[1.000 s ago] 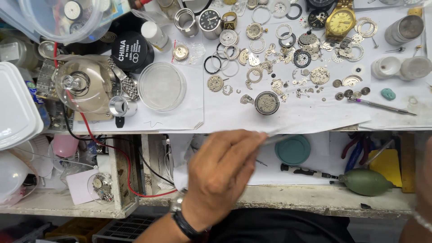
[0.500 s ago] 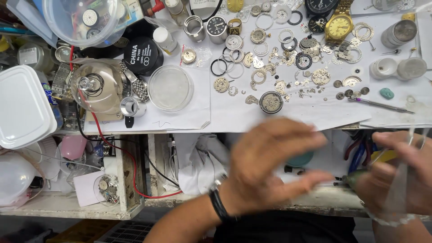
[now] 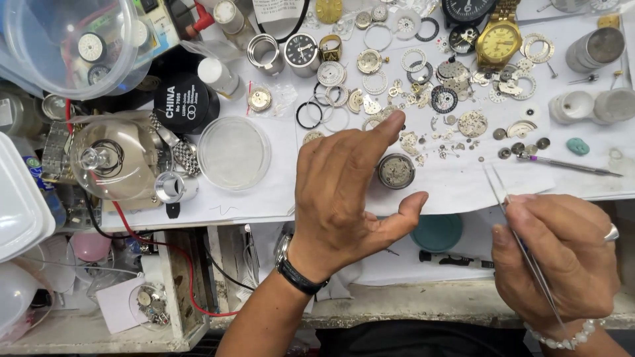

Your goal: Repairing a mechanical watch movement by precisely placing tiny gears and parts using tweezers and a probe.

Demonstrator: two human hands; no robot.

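Near the front edge of the workbench [image 3: 410, 311], the round watch movement [image 3: 396, 171] lies flat on the white paper [image 3: 456, 188], just beyond the left hand [image 3: 344, 192] and partly framed by it: the index fingertip reaches past it toward the scattered parts, the thumb curls below it. That hand is spread open and holds nothing (it hovers, not touching the movement as far as I can tell). The right hand [image 3: 559, 261] sits lower, at the front right, fingers pinched on slim tweezers [image 3: 512, 221]. Their long axis runs up and leftward, tips stopping well short of the movement. The left hand is clearly nearer.
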